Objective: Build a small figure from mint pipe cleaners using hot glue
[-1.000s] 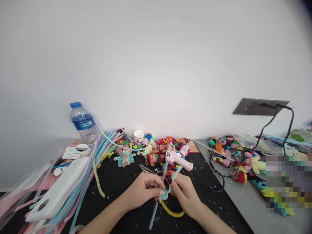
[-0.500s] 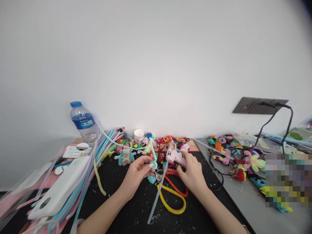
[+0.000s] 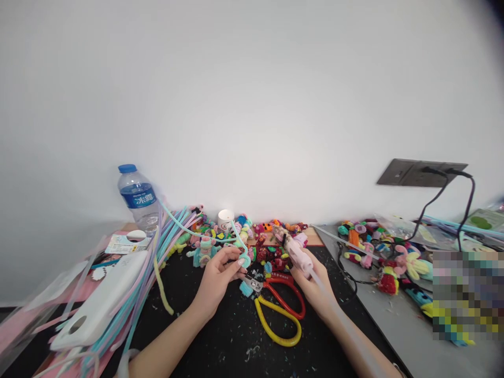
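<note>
Mint-green fuzzy stem (image 3: pixel 247 259) is being held by the left hand (image 3: pixel 219 274), fingertips pinched together; the right hand (image 3: pixel 317 286), curled, is gripping a pink glue gun (image 3: pixel 300 257).

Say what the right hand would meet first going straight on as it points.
Leading with the held glue gun, the right hand would probably meet the colourful fuzzy figures before the wall; depth is unclear, so I can't tell which figure.

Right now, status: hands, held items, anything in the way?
Left grip pinching a curled mint fuzzy stem. Right grip around the pink glue gun. Scissors on the black mat between both, a possible snag.
</note>
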A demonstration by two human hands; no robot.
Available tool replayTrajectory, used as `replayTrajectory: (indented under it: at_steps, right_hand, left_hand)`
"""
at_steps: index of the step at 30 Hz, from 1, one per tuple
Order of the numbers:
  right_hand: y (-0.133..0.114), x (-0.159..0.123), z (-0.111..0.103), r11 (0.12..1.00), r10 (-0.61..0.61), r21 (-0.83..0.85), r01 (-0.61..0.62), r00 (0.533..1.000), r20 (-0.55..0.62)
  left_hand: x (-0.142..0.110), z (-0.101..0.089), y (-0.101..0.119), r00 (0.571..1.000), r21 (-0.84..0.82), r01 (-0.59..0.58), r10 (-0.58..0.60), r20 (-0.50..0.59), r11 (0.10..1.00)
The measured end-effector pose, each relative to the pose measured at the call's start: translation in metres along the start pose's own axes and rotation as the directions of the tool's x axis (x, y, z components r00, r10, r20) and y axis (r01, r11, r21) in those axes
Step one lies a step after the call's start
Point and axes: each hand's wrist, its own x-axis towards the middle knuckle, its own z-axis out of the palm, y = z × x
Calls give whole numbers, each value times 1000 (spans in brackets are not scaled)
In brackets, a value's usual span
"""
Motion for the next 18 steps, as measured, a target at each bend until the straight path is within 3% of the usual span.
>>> replayTrajectory:
  at_steps: [3,6,18]
  right_hand:
    - [3,-5,4,975,105,178,-134,980,167]
    - [7,-10,11,942,151,253,-222,951,271]
    - [9,-14,16,900,228,280,-333,909,349]
  left_hand:
    - [1,-1,-1,1000,-8,-6,6,6,1000]
    - [1,-1,-2,1000,-17,-10,10,19,1000]
    - [-1,1,-1,998,-18,25,-24,59,1000]
